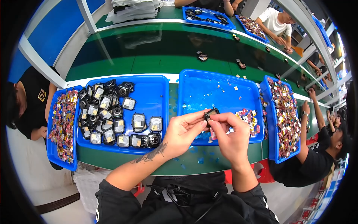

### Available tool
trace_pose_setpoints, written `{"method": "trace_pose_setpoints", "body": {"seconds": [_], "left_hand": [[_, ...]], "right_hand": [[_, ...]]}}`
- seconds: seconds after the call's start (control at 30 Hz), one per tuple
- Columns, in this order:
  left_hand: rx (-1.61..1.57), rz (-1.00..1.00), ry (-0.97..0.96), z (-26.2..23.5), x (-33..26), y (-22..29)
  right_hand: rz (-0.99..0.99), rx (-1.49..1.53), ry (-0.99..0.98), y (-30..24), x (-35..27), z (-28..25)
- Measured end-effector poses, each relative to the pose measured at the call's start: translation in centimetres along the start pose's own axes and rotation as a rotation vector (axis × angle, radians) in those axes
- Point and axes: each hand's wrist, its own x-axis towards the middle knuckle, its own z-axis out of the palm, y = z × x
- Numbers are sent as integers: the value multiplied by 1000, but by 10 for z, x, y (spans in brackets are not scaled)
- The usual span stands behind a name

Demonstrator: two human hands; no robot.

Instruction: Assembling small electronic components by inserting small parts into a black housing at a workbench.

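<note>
Both forearms come in from the lower edge and meet over the front rim of the middle blue tray (220,87): left hand (181,132), palm turned inward, fingers curled, pinches a small black square part (211,113) from the left, while right hand (232,135) closes thumb and forefinger on the same part from the right, wrist bent down. The part sits raised between the fingertips, just above the tray's near edge on the green desk (149,59). Left blue tray (153,89) holds a heap of similar black parts (108,112), well apart from both hands.
</note>
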Motion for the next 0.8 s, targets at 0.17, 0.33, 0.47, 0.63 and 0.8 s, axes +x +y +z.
{"method": "trace_pose_setpoints", "body": {"seconds": [0.17,0.33,0.47,0.63,0.8], "left_hand": [[41,-16,2,0,1,-1],[33,2,-3,2,0,-5],[93,-10,-4,2,-2,-2],[75,2,-23,5,-3,3],[67,8,-27,6,-2,1]], "right_hand": [[11,25,-4,2,1,-1],[24,31,-30,3,1,-4],[-18,-81,-27,-1,5,-7],[-146,-329,-3,-9,4,-15],[-103,-113,55,6,2,-9]]}}
